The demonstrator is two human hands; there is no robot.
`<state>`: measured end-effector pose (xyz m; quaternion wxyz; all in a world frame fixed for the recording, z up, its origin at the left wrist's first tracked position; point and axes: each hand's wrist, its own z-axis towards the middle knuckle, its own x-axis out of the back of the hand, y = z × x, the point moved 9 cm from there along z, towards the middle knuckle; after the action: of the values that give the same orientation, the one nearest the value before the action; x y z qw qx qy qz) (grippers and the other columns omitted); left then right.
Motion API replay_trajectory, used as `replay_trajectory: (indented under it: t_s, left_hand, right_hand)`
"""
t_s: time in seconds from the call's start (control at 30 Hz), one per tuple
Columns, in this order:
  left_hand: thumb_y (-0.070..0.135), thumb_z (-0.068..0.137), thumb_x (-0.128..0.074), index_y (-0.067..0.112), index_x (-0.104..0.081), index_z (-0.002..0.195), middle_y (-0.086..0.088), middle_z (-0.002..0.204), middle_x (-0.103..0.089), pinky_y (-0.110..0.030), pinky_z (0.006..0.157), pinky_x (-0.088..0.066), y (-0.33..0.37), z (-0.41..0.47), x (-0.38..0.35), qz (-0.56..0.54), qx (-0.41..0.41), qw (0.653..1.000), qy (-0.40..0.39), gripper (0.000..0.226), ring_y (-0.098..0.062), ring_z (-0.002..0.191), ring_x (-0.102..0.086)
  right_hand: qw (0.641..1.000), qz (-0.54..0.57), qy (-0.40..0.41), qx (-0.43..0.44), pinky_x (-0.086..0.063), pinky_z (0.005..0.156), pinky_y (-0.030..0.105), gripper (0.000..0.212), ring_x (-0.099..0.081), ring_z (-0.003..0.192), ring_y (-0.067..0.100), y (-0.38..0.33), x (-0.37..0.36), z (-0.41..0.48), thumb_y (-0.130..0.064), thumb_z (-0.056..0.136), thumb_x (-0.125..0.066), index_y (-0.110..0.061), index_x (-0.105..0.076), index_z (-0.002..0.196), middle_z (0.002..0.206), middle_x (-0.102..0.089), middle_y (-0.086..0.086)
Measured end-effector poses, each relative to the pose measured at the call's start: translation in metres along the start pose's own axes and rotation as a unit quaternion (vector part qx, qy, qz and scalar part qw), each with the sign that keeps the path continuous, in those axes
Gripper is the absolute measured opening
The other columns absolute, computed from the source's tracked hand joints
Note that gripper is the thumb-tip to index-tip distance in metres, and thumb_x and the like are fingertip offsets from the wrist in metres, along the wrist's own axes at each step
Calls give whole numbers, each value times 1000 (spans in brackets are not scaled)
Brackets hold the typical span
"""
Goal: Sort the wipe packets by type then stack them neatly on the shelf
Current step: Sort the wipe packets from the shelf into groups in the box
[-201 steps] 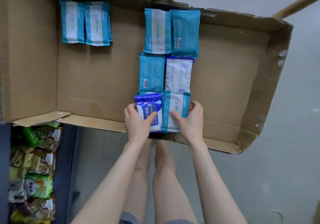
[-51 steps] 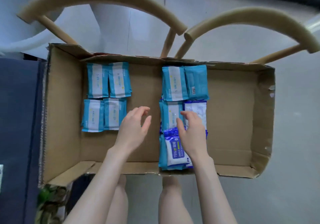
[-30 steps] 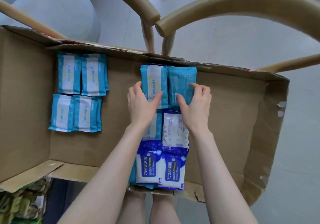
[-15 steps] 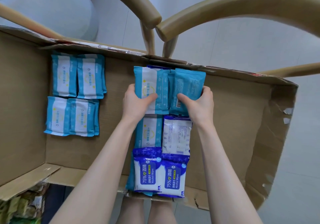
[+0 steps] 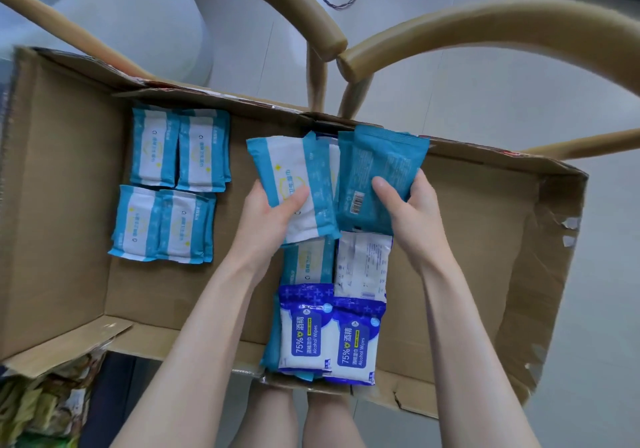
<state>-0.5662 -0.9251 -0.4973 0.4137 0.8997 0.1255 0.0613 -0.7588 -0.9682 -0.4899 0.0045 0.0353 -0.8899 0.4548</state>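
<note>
Two grips are clasping items for type-checking: left grip (image 5: 268,214) a label-up teal plastic wipe packet (image 5: 277,165), right grip (image 5: 410,214) a barcode-up teal packet (image 5: 379,163).

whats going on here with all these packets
A person is sorting wipe packets inside a cardboard box. The left hand grips a teal packet label side up, and the right hand grips a second teal packet barcode side up, both held tilted near the box's far wall. Four teal packets lie grouped on the left. Two alcohol wipe packs sit at the near edge.
</note>
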Motion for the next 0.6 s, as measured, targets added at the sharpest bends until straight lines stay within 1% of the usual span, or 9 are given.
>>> replay_trajectory:
  t_s: [0.1, 0.17, 0.2, 0.27, 0.4, 0.53, 0.6]
  left_hand:
    - [17, 94, -53, 20, -54, 122, 7, 111, -69, -27, 86, -54, -8, -29, 27, -80, 31, 996, 4, 28, -10, 103, -65]
    - [24, 92, -52, 17, -51, 128, 4, 119, -67, -33, 91, -52, -15, -47, 48, -95, 44, 995, 4, 37, -14, 110, -63]
    - [24, 91, -52, 16, -50, 129, 2, 120, -66, -33, 91, -53, -19, -55, 60, -95, 47, 994, 6, 39, -14, 110, -63]
    - [19, 91, -53, 16, -51, 127, 1, 118, -67, -30, 87, -54, -30, -69, 91, -92, 50, 994, 24, 36, -15, 107, -64]
    - [13, 89, -59, 13, -52, 123, 0, 112, -69, -26, 77, -57, -58, -87, 162, -69, 80, 992, 71, 35, -16, 100, -67]
    - [12, 93, -56, 18, -51, 113, 1, 109, -68, -30, 79, -55, -88, -90, 225, -41, 126, 988, 81, 22, -13, 92, -67]
    - [10, 95, -53, 18, -49, 114, 1, 110, -66, -30, 80, -53, -102, -85, 253, -11, 146, 986, 77, 21, -12, 93, -65]
  right_hand:
    - [995, 53, -60, -53, -56, 80, 28, 28, -65, 103, 11, 15, -32, -25, -10, 96, -52, -16, -47, 123, 115, -64, -4]
    - [990, 65, -86, -94, -57, 84, 34, 34, -65, 105, 15, 33, -56, -44, -12, 95, -54, -15, -45, 128, 120, -64, 1]
    - [987, 72, -92, -108, -56, 85, 38, 36, -66, 105, 17, 42, -69, -53, -11, 95, -55, -14, -45, 129, 121, -64, 3]
    - [984, 87, -92, -129, -56, 87, 41, 37, -66, 104, 20, 60, -93, -70, -7, 93, -57, -13, -46, 128, 121, -64, 6]
    - [979, 104, -80, -158, -56, 86, 40, 30, -66, 103, 23, 96, -145, -103, -2, 90, -59, -14, -50, 116, 116, -65, 9]
    - [978, 106, -42, -174, -56, 81, 33, 24, -66, 98, 18, 130, -197, -126, -6, 92, -57, -16, -48, 112, 112, -65, 6]
    - [980, 93, -26, -174, -56, 79, 30, 23, -65, 96, 17, 146, -223, -133, -7, 93, -56, -16, -47, 112, 111, -64, 5]
